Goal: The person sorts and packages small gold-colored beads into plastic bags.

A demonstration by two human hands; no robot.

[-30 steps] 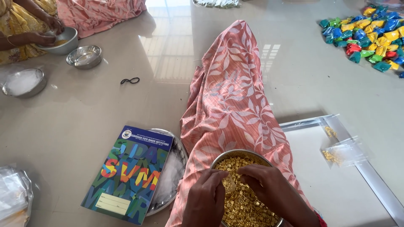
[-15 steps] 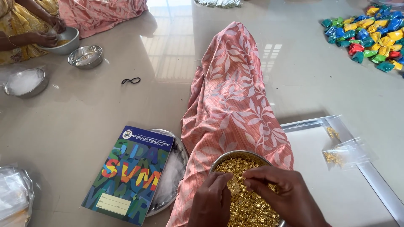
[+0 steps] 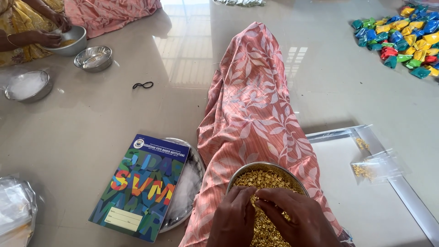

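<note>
Closer together than a second ago, our left hand point(image 3: 235, 219) and right hand point(image 3: 292, 217) apparently pinch gold beads point(image 3: 265, 180) in the steel bowl point(image 3: 238, 176).

Home floor workspace — polished tile floor point(image 3: 114, 114), steel bowls point(image 3: 93, 58), seated co-worker point(image 3: 27, 23) — cottage craft setup.

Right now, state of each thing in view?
Left hand: fingers in the beads.
Right hand: pinching beads.
Steel bowl: on lap, full of gold beads.
Notebook: closed, lying on a steel plate.
Clear pouch: on tray, few beads inside.
</note>
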